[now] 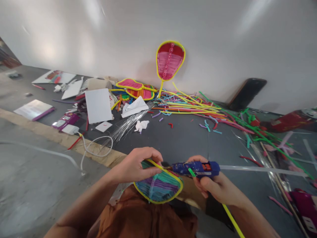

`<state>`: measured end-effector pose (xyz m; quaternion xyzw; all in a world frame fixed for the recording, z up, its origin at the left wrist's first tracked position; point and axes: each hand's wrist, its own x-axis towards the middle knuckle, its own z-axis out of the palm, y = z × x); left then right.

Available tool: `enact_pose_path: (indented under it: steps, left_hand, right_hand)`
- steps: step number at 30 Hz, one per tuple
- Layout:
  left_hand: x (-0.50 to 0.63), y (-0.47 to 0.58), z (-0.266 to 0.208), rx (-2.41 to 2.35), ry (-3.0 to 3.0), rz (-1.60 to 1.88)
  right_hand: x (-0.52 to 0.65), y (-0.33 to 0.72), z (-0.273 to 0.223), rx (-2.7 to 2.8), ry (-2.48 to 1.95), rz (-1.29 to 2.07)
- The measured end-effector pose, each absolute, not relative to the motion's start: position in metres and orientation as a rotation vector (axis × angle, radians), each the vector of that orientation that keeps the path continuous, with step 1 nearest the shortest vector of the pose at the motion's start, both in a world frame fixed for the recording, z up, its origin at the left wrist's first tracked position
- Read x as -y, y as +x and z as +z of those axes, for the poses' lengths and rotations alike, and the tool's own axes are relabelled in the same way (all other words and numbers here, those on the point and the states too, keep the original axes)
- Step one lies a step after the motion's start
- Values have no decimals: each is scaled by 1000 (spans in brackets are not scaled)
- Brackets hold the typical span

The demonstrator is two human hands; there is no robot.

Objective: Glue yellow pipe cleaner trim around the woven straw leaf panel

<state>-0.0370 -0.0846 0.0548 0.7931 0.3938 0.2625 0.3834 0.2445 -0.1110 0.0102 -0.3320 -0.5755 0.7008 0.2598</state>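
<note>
My left hand [141, 167] pinches the upper edge of a leaf-shaped pipe-cleaner piece [158, 190], filled with teal, blue and purple rows and rimmed in yellow. In my right hand [213, 186] is a blue glue gun [190, 168], with a long clear glue stick [257, 169] running out of its back to the right. Its nozzle points left at the yellow rim, close to my left fingertips; whether it touches I cannot tell. Below my right hand, a yellow pipe cleaner [232, 219] slants down along the forearm. A short green piece shows against the gun's side.
Against the white wall leans a pink-and-red pipe-cleaner petal [170, 61]. Loose pipe cleaners [195, 107] lie in a heap along the wall. A phone [249, 92] and a red can [292, 120] stand right. White cards [98, 105], thin clear strands [131, 120] and a cable [111, 145] are left.
</note>
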Motion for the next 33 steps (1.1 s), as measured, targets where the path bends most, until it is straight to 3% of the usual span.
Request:
enact_pose_path:
  steps: [33]
  left_hand:
    - [86, -38, 55, -1006, 2017, 646]
  right_hand:
    - [113, 251, 16, 1642, -947, 1874]
